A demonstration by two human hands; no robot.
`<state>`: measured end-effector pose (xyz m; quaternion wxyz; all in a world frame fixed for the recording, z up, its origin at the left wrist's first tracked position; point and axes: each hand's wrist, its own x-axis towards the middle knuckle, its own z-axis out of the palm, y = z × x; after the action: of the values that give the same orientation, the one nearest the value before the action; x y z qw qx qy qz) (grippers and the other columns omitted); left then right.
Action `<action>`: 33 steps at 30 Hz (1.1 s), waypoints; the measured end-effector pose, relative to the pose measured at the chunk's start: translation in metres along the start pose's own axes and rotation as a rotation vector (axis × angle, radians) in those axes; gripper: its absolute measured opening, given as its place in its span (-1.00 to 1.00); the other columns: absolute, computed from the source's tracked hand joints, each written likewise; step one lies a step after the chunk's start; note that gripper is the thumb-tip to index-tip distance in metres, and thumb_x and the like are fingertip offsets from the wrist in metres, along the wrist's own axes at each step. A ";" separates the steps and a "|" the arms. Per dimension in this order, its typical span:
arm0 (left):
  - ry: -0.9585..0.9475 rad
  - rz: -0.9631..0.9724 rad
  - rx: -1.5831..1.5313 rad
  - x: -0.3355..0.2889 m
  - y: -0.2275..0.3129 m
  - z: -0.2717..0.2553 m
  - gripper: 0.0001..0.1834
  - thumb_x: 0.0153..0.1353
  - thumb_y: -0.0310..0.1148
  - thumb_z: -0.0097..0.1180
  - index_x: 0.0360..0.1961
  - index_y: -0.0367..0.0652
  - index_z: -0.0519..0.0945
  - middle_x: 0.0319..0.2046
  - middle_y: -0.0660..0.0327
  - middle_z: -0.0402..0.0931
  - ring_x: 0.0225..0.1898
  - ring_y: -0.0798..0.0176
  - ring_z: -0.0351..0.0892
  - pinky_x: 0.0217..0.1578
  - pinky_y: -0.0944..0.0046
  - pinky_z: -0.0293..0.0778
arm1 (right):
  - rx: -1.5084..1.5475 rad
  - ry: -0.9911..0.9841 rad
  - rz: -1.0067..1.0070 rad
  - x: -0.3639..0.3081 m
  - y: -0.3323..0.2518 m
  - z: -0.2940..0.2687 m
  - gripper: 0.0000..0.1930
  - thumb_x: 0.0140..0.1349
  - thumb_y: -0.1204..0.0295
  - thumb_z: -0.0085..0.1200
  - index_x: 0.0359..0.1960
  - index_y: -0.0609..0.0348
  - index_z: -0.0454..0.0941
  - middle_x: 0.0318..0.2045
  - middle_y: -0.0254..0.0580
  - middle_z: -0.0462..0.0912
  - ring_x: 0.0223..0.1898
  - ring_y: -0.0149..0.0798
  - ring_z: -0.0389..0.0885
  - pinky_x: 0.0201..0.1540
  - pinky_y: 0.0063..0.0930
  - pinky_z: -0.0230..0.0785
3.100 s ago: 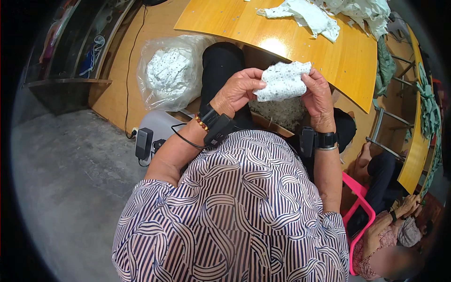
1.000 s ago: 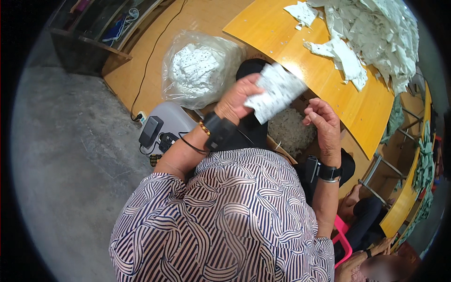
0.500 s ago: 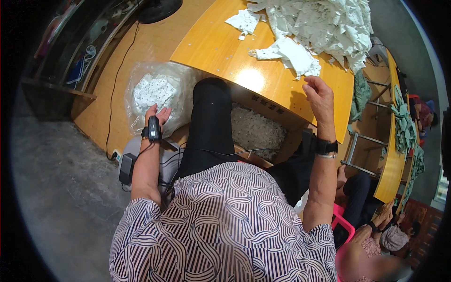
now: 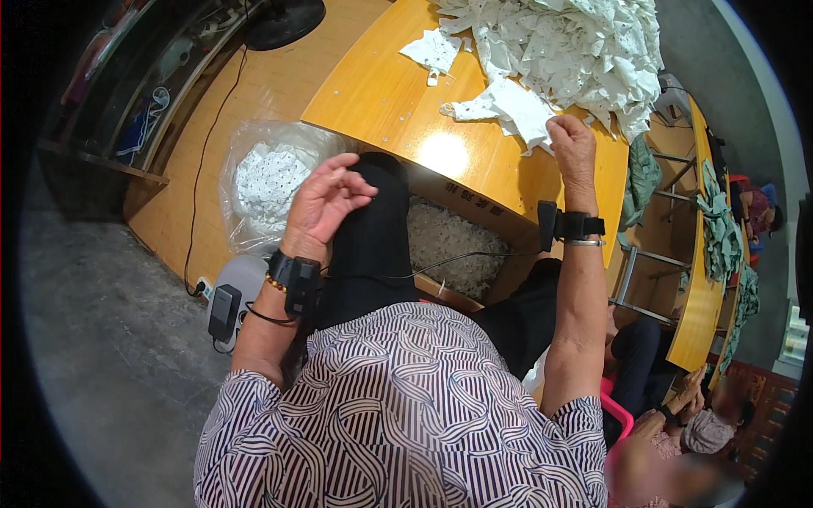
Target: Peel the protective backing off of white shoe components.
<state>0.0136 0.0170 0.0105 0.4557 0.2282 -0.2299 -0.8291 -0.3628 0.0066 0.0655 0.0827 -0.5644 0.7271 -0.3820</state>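
My left hand [image 4: 326, 203] is raised above my left thigh, palm partly up, its fingers loosely curled and apart with nothing in them. At the table's near right edge, my right hand [image 4: 573, 146] is closed at the end of a thin white cut piece [image 4: 518, 110] that looks like speckled cloth; its fingertips are partly hidden. Just beyond lies a big heap of similar white pieces [image 4: 567, 51], and a smaller loose piece [image 4: 434, 52] rests to its left. Left of my knee, a clear plastic bag [image 4: 233, 157] holds more white pieces [image 4: 271, 182].
Under the wooden table [image 4: 364, 93] a cardboard box [image 4: 508, 216] contains many small pale scraps [image 4: 457, 241]. A cable [image 4: 415, 273] runs across my lap between the wrist devices. At right, people sit by another table [image 4: 699, 296] with green cloth [image 4: 720, 229].
My left hand has come up from the bag of white pieces and moved right, over my thigh. My right hand has closed and moved slightly forward against the cut piece.
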 end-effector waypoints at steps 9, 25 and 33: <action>-0.250 -0.280 -0.047 0.026 -0.058 0.077 -0.70 0.12 -0.43 -0.04 -0.10 -0.28 0.43 -0.39 0.06 0.54 -0.31 0.01 0.57 -0.23 0.17 0.50 | -0.585 -0.085 -0.188 -0.005 -0.007 0.028 -0.81 -0.02 0.29 0.08 -0.44 0.12 0.57 -0.42 -0.08 0.54 -0.39 0.01 0.53 -0.29 -0.18 0.40; -0.306 -0.232 -0.152 0.063 -0.075 0.109 -0.60 0.10 -0.44 0.02 -0.01 -0.33 0.37 -0.15 -0.04 0.46 -0.09 0.01 0.47 -0.11 0.17 0.43 | 0.781 -0.260 0.172 0.008 -0.025 -0.049 -0.84 0.07 0.43 0.01 -0.35 0.23 0.52 -0.50 -0.35 0.54 -0.45 -0.47 0.49 -0.36 -0.60 0.38; -0.105 -0.049 0.266 0.060 -0.067 0.100 -0.54 0.05 -0.41 0.10 0.00 -0.30 0.36 -0.09 0.11 0.39 -0.19 0.22 0.50 -0.13 0.30 0.43 | 1.215 -0.469 0.177 -0.021 -0.042 -0.036 -0.83 0.12 0.49 -0.09 -0.28 0.28 0.48 -0.38 -0.30 0.54 -0.33 -0.43 0.51 -0.22 -0.55 0.36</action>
<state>-0.1178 0.0151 0.0396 0.3881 0.2484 -0.3559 -0.8130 -0.3429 0.0389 0.1109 0.5742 -0.4237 0.3882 -0.5831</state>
